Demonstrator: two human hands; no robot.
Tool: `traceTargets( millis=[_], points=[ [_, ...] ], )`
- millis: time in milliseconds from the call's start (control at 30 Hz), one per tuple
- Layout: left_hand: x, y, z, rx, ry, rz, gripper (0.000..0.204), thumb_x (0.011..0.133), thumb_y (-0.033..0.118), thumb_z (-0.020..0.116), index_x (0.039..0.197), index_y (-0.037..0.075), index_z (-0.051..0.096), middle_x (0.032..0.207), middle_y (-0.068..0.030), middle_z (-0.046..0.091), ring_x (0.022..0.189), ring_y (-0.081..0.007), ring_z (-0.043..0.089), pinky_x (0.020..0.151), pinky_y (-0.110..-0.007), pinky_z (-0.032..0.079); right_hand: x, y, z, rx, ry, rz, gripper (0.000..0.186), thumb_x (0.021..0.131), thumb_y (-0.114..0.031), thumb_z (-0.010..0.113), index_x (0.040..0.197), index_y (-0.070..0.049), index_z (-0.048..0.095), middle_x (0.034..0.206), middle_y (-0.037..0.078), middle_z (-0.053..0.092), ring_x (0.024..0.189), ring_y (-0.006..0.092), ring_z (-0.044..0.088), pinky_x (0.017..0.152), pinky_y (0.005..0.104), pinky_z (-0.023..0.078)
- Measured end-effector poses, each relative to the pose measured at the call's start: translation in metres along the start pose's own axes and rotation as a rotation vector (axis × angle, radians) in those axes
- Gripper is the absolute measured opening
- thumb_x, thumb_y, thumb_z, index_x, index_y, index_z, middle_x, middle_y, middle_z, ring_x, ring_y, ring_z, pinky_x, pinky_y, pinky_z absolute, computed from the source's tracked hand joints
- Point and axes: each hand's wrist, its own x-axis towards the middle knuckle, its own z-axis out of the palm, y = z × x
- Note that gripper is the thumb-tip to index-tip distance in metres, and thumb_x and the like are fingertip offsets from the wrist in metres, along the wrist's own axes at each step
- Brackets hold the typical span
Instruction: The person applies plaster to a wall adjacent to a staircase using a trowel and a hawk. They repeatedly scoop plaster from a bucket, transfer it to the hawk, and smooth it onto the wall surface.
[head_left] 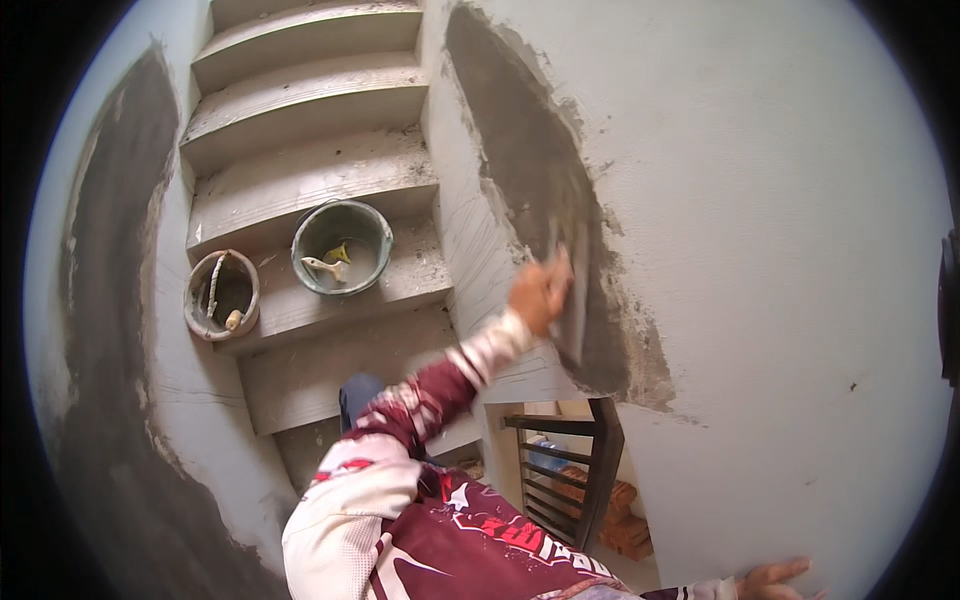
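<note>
My left hand is closed on a long plastering trowel held against the dark cement patch on the right wall; hand and trowel are blurred by motion. My right hand is at the bottom right, fingers apart, against the white wall. On a step up to the left stand a green bucket with a paintbrush and a yellow object inside, and a smaller grey bucket with two handled tools in it.
Concrete stairs climb away between two walls. Another long dark patch runs down the left wall. Below the right patch, a railing with dark bars borders an opening, with stacked bricks behind it. My leg is on the stairs.
</note>
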Motion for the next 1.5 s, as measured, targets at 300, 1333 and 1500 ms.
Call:
traceTargets(
  millis=[300,1333,1500],
  points=[
    [0.164,-0.073,-0.049,-0.192,-0.01,-0.495,0.043,0.091,0.039,0.056,0.09,-0.001,0.071,0.076,-0.0218,0.068,0.068,-0.0317,0.068,0.067,-0.041,0.052,-0.004,0.016,0.008,0.114,0.082,-0.134,0.056,0.093,-0.047,0.05,0.121,0.001,0.047,0.117,0.015,0.055,0.109,0.0328,0.051,0.088,0.0454,0.041],
    [-0.153,0.09,0.011,-0.116,-0.219,-0.283,0.037,0.092,0.025,0.06,0.126,0.013,0.061,0.073,-0.0192,0.058,0.062,-0.0293,0.055,0.062,-0.039,0.046,-0.002,0.047,0.024,0.156,0.213,-0.186,0.047,0.095,-0.045,0.052,0.113,-0.001,0.053,0.114,0.009,0.062,0.103,0.0284,0.058,0.086,0.0408,0.047],
    [0.056,0.027,-0.021,-0.073,0.021,-0.191,0.041,0.096,0.037,0.049,0.088,0.004,0.071,0.083,-0.0215,0.068,0.077,-0.0353,0.066,0.07,-0.043,0.051,0.001,0.038,0.015,0.171,0.195,-0.151,0.043,0.095,-0.04,0.053,0.111,0.0,0.054,0.114,0.011,0.063,0.099,0.0297,0.06,0.085,0.0414,0.048]
  ],
)
